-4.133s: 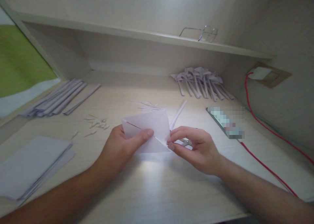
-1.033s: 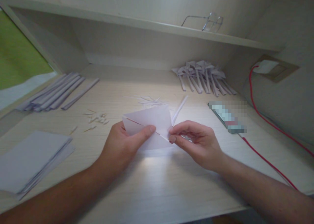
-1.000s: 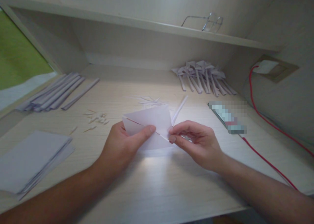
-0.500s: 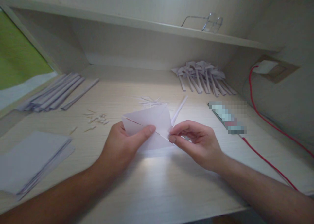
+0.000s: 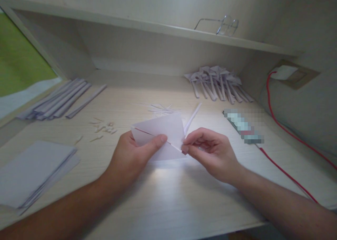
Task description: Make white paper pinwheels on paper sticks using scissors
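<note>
Above the middle of the desk, my left hand [image 5: 131, 154] grips a white sheet of paper [image 5: 163, 126], thumb on top and fingers underneath. A slit runs diagonally across the sheet, interrupted around my thumb. At the sheet's right edge, my right hand [image 5: 213, 152] pinches a corner between thumb and forefinger. Just behind that hand lies a single rolled paper stick [image 5: 193, 118], its near end hidden. Beyond the sheet is a loose heap of thin white sticks [image 5: 163, 109], partly covered by it.
Paper pinwheels on sticks [image 5: 217, 82] are piled at the back right. Paper rolls [image 5: 60, 99] lie at left, with short cotton-tipped pieces [image 5: 102, 126] and a paper stack [image 5: 39, 170] nearer. At right are a blurred phone [image 5: 243, 126] and red cable [image 5: 286, 173]. Glasses [image 5: 226, 24] rest on the shelf.
My right fingers have shifted very slightly at the paper's corner, and the sheet's top edge has tipped a little. My left hand keeps the same grip.
</note>
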The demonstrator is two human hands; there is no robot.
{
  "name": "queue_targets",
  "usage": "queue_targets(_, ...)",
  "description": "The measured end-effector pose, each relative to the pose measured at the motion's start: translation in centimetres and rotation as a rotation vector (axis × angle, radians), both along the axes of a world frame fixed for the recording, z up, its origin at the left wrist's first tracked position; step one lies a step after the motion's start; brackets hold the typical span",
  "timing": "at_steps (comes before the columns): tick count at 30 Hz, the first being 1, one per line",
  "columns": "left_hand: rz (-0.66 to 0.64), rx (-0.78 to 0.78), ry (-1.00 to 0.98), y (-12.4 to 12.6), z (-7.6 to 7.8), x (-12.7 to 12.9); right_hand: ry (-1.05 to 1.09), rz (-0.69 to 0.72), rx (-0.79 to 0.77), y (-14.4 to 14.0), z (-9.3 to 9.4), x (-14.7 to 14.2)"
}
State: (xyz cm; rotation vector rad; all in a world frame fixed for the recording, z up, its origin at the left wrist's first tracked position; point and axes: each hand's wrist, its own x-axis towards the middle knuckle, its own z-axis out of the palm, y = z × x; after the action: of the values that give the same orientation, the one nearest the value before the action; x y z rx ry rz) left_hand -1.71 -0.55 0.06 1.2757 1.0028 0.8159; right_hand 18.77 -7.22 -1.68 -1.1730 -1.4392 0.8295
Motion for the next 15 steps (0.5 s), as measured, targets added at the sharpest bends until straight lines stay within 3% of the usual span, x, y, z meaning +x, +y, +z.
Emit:
queue_targets(5,-0.021,-0.023,-0.006,0.29,-0.08,-0.15,0.010,0.052,-0.051,-0.06,-0.09,0.04)
queue_targets(8,-0.024,-0.022,0.036,0.35,-0.14,-0.02,-0.036,-0.022,-0.050,0.06,0.06,0.14)
queue_targets(12,-0.157,-0.021,0.183,0.30,-0.47,0.22,0.082,-0.075,-0.003,0.37,0.23,0.32)
queue_targets(15,-0.230,0.003,0.222,0.40,-0.56,0.27,0.040,-0.061,0.010,0.46,0.21,0.38)
